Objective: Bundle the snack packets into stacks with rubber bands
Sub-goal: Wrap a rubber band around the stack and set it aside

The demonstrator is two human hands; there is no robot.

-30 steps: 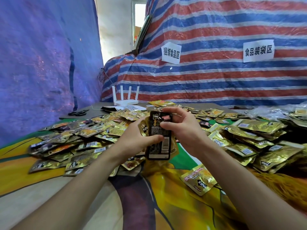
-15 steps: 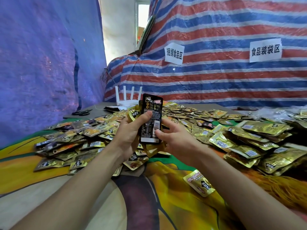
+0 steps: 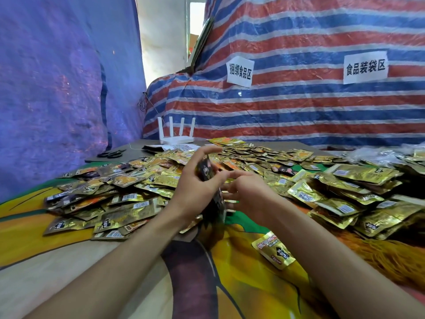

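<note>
Head view: one picture, looking forward and down over both forearms.
Left hand: raised above the table, its fingers curled round a dark stack of packets; the thumb and forefinger close on the upper end of the stack.
Stack of packets: dark, blurred, tilted, held edge-on between the two hands; its lower end reaches down toward the table below the left hand. Whether a rubber band is round it cannot be told.
Right hand: just right of the stack, fingers spread and half open, their tips close to the stack; whether they touch it cannot be told, and nothing sits clearly in their grip.
Loose packets: a wide heap of gold and dark packets on the table, left, behind and right of the stack.
Single packet: gold and red, lying alone on the table, below and to the right of the stack, near the right forearm.
Table: covered with a yellow, green and brown printed cloth.
Scissors: black, far left of the stack, beyond the heap.
Router: white, four upright aerials, behind the stack at the far edge.
Striped sheet: red, white and blue, behind the router, with two white paper signs.
</note>
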